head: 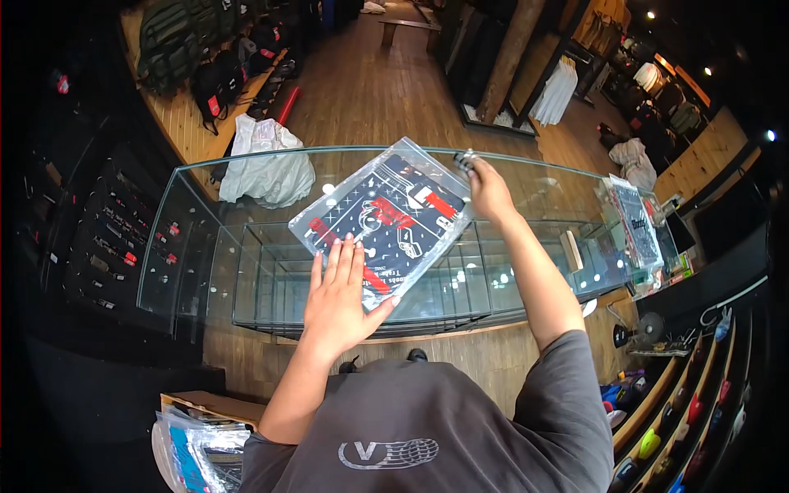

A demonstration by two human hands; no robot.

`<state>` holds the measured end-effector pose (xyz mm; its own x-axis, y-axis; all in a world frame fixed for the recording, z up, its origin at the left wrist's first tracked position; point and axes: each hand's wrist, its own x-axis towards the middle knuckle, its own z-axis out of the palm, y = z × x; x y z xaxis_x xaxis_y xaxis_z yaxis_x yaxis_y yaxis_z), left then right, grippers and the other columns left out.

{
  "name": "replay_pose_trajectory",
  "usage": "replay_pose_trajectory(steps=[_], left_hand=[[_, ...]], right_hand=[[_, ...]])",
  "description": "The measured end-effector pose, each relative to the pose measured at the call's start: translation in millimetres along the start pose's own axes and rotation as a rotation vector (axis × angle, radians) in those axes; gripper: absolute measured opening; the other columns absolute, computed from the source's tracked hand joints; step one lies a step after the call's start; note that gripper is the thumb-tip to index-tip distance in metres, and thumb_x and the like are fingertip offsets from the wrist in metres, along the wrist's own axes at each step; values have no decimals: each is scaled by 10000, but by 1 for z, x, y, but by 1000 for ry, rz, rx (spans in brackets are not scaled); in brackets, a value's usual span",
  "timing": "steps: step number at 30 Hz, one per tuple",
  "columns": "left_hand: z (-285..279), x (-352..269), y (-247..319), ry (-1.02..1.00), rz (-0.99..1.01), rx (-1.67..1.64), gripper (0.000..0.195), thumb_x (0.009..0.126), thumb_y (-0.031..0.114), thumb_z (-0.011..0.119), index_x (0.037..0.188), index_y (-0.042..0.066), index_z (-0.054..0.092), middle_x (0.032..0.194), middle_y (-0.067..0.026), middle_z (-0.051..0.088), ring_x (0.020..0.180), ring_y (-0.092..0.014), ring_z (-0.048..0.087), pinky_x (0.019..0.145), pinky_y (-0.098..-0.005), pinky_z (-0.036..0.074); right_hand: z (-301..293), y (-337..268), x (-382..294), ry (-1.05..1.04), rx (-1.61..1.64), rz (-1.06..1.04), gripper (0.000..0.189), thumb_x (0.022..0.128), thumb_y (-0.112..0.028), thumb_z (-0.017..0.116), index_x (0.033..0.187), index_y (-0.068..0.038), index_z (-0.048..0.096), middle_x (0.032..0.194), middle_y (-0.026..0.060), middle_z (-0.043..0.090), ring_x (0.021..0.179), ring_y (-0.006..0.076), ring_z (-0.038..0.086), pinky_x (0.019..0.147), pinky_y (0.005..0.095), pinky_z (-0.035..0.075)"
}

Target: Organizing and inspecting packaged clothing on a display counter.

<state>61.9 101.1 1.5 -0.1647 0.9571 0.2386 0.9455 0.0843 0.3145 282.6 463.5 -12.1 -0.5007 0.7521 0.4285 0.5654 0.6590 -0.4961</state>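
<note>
A clear plastic bag [345, 212] lies slantwise on the glass top of a display counter [524, 185]. Inside is a folded dark navy cloth item [385, 219] with white and red prints and some lettering. My left hand [336, 299] rests flat on the bag's near left part, palm down, thumb spread. At the bag's far right edge, my right hand [492, 192] pinches a small black-and-white patterned object [465, 161] between its fingers. What this object is cannot be made out.
A crumpled white plastic sack [265, 166] stands beyond the counter's far left edge. On the counter's right end lie another bagged dark item [638, 225] and a small pale block [572, 251]. Bagged goods [197, 453] sit low at left; a cap rack [672, 419] stands at right.
</note>
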Motion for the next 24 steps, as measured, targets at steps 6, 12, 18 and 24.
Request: replay_pose_trajectory(steps=[6,12,18,24], left_hand=[[-6,-8,-3,5,-10,8,1079,1012,679,692,1704,-100,412,1817,-288,359,1712,-414,314,1408,-598,161],[-5,-5,3,10,-34,-21,1067,1003,674,701,1692,-95,429,1809,-292,366,1712,-409,309,1404,-599,152],[-5,-5,0,24,-39,-28,1058,1002,660,714,1687,-98,437,1805,-292,375,1707,-410,324,1406,-593,160],[-1,-2,1,15,-20,-20,1076,1009,678,693,1699,-99,415,1811,-293,366,1712,-408,318,1409,-595,161]], right_hand=[[34,-153,-54,-464,92,-397,548,1158,-219,616,1691,-125,524,1804,218,420,1697,459,336,1402,557,255],[50,-153,-17,-557,-301,-292,604,1201,-562,440,1777,-382,413,1907,118,242,1758,431,174,1410,656,101],[62,-113,47,-487,-321,-64,615,1184,-570,437,1774,-397,414,1919,82,215,1760,403,193,1412,653,87],[76,-125,23,-52,102,-284,468,1149,-240,587,1590,-89,623,1673,246,578,1608,446,483,1346,625,333]])
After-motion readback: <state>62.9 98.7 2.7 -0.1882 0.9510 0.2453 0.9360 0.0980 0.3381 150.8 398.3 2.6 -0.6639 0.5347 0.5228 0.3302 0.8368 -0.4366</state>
